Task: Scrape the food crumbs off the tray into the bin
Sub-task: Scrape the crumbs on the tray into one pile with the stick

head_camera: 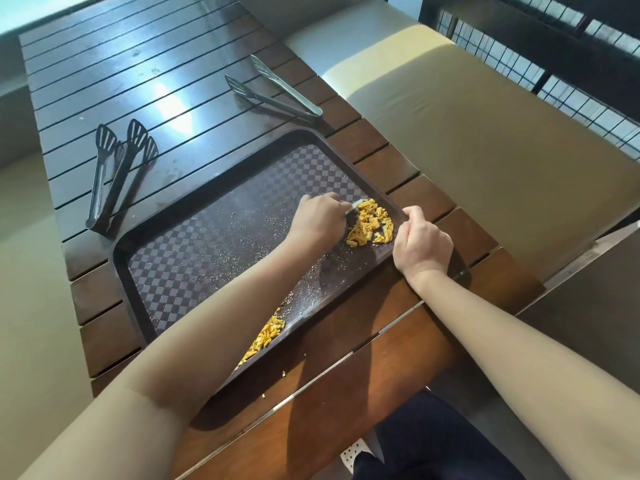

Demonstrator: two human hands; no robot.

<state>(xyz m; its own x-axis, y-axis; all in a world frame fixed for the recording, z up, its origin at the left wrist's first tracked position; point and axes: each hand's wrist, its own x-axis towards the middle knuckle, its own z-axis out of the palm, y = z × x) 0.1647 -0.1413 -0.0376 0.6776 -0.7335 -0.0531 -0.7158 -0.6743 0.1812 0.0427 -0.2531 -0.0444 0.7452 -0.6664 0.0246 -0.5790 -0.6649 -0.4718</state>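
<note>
1. Crumbs (370, 221), yellow-orange, lie heaped in the far right corner of the tray (194, 271), just inside its rim.
2. A second streak of crumbs (265, 336) lies along the tray's near edge, partly hidden under the left forearm; fine specks are scattered over the checkered surface between the two piles.
3. The tray rests on the slatted dark wood table (104, 74), its near right edge close to the table's side.
4. The left hand (320, 218) reaches across the tray, its grip curled tight round a small pale scraper (356, 205) whose tip touches the far heap; what kind of tool it is cannot be told.
5. The right hand (420, 244) has its grip closed over the tray's right rim, just beside that heap.
6. Black tongs (114, 168) lie on the table left of the tray; metal tongs (273, 90) lie beyond its far corner.
7. A tan cushioned bench (485, 140) runs alongside the table on the right.
</note>
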